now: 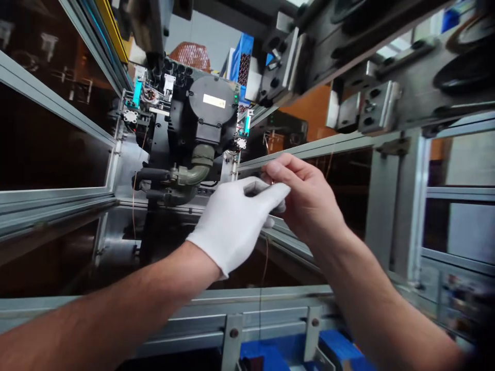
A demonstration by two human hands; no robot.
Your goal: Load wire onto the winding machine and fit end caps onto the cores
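Observation:
My left hand (235,219), in a white glove, is closed in a pinch, its thumb and fingers meeting those of my bare right hand (305,193). My right hand is pinched as well. A thin copper wire (266,257) hangs down below the joined fingers, and a short bit of coppery wire shows between the fingertips. The fingers cover most of what is held. Behind the hands is a black machine unit with a round cover (212,105) and a greenish elbow connector (197,172).
Aluminium frame bars (309,150) run on both sides and across the front. Heavy metal parts with bolted blocks (286,62) hang at the upper right. Another copper wire (133,206) hangs at left. Blue bins (242,59) stand at the back.

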